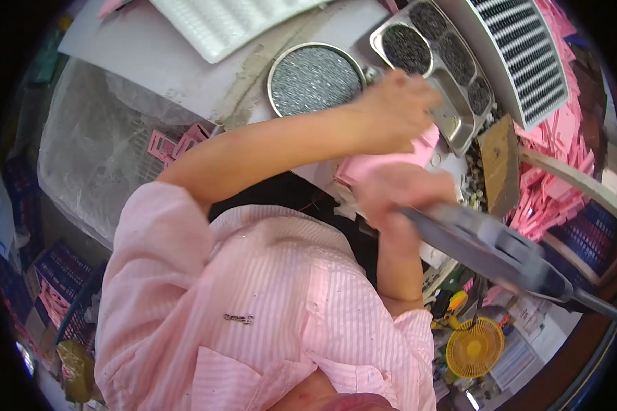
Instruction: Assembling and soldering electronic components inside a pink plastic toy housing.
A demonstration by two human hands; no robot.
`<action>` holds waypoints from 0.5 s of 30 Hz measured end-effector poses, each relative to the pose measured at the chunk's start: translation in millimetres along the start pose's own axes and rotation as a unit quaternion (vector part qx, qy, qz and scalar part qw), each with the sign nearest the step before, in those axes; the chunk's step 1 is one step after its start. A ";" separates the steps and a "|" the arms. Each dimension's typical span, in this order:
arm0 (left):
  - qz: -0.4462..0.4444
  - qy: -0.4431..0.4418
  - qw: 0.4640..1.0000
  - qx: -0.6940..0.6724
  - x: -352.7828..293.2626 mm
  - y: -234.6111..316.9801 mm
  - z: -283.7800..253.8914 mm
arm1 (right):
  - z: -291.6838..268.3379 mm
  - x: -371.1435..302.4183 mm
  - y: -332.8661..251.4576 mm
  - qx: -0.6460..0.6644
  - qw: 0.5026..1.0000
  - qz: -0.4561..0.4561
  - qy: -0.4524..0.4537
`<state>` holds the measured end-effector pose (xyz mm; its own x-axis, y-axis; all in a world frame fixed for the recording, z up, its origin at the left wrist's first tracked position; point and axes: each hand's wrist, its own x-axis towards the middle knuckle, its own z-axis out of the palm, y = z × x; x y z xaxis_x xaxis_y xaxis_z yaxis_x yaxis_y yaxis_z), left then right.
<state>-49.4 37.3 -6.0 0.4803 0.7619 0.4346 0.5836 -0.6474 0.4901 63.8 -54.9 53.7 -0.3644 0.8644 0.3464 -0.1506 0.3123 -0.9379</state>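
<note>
My right hand (408, 192) is wrapped round a grey, stick-shaped electric screwdriver (493, 246), whose body slants down to the right and ends in a cable. Motion smears both the hand and the tool. A pink plastic part (377, 163) lies on the table between my hands, partly covered by them. Just above that part is my left hand (397, 113), its fingers bent and blurred; whether it grips the part is hidden. Left of this hand stands a round dish (270, 89) full of small silvery pieces. Beyond the fingers is a metal compartment tray (452, 127) holding dark small pieces.
A light grey box (490, 68) with rows of dark slots stands at far right, beside piled pink parts (548, 195) and a brown board (500, 168). A white ridged tray (216, 44) lies at the back. Clear plastic sheeting (75, 151) hangs left; a yellow basket (455, 349) sits lower right.
</note>
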 end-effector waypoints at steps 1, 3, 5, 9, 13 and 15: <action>0.009 -0.046 0.999 0.026 11.6 0.8 7.3 | -3.3 7.9 -17.8 0.121 0.992 -0.028 0.013; 0.034 0.008 0.998 0.051 12.6 8.7 -6.0 | -7.7 22.6 -58.5 0.351 0.932 -0.091 0.020; 0.049 0.110 0.993 0.000 -10.2 1.9 -37.6 | -20.5 28.0 -89.5 0.416 0.894 -0.162 0.029; -0.069 0.265 0.960 -0.050 -149.2 0.7 -133.9 | -46.8 8.4 -104.5 0.419 0.893 -0.162 0.016; -0.352 0.422 0.832 -0.072 -347.6 -29.2 -126.5 | -50.2 0.3 -84.2 0.322 0.941 -0.105 0.015; -0.569 0.385 0.725 -0.049 -480.4 -59.7 -96.8 | -60.8 7.9 -73.8 0.274 0.959 -0.066 -0.015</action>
<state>-378.4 -291.8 -170.9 -0.8061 0.5915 -0.0184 0.2480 0.3658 0.8970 127.9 -47.1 124.7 -0.3347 0.8167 0.4700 -0.6543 0.1575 -0.7396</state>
